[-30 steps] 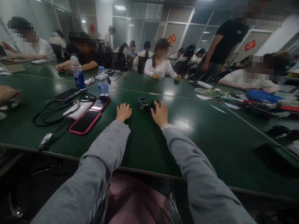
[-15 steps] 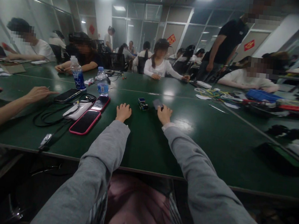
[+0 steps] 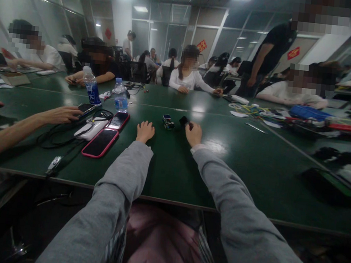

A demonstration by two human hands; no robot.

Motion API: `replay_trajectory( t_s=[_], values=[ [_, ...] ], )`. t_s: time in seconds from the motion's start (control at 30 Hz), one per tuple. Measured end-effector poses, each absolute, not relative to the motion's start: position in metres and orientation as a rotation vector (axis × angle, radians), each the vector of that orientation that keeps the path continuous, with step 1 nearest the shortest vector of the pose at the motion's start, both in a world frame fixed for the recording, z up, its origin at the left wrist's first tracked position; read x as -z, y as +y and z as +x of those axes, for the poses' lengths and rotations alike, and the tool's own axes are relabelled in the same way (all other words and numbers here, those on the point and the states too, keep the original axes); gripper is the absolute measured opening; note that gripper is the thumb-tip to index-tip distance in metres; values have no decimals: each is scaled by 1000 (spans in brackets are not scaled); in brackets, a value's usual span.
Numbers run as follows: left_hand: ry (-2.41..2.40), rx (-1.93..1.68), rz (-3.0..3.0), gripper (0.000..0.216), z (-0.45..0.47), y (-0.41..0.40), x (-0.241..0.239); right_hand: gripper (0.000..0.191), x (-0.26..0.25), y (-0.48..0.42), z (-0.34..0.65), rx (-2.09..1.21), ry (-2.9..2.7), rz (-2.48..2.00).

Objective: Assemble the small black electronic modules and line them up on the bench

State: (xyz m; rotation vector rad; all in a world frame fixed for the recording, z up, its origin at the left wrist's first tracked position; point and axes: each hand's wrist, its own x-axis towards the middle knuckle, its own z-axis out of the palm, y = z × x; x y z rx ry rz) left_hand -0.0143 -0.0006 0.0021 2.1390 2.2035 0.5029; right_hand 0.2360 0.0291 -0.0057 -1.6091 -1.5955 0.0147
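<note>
My right hand [image 3: 194, 134] is closed on a small dark, flat-looking piece [image 3: 183, 120], held just over the green table [image 3: 171, 168]. Its exact kind is too small and dim to make out. Between my hands stands a small blocky object [image 3: 168, 122] with a pale top and dark, coloured sides, touched by neither hand. My left hand [image 3: 145, 132] rests palm down on the tabletop, fingers apart and holding nothing.
Left of me lie a pink-edged phone [image 3: 100, 143], another phone [image 3: 119, 121], a white power bank [image 3: 91, 129] and black cables. Two water bottles [image 3: 121, 96] stand behind them. A neighbour's hand [image 3: 62, 115] reaches in from the left. Tangled cables [image 3: 253, 111] lie at the right.
The piece in my right hand has turned and shows a darker side. My left hand is still. The neighbour's hand has moved right onto a black phone, which has shifted away.
</note>
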Motion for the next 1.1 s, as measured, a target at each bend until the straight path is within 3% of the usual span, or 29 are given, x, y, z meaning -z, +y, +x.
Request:
replay_trajectory(
  t_s=[0.33,0.63,0.9,1.1],
  values=[
    [2198,-504,2135,52,-16,1,0,65,4,27,240,111,-1630,-1644],
    [2192,-504,2138,51,-16,0,-2,57,11,22,259,70,-1934,-1525],
    [2197,-524,2147,51,-17,0,1,45,3,1,461,277,-1566,-2134],
    [2218,-518,2129,49,-14,-1,-1,71,-8,-37,570,564,-1120,-2320]
  ],
)
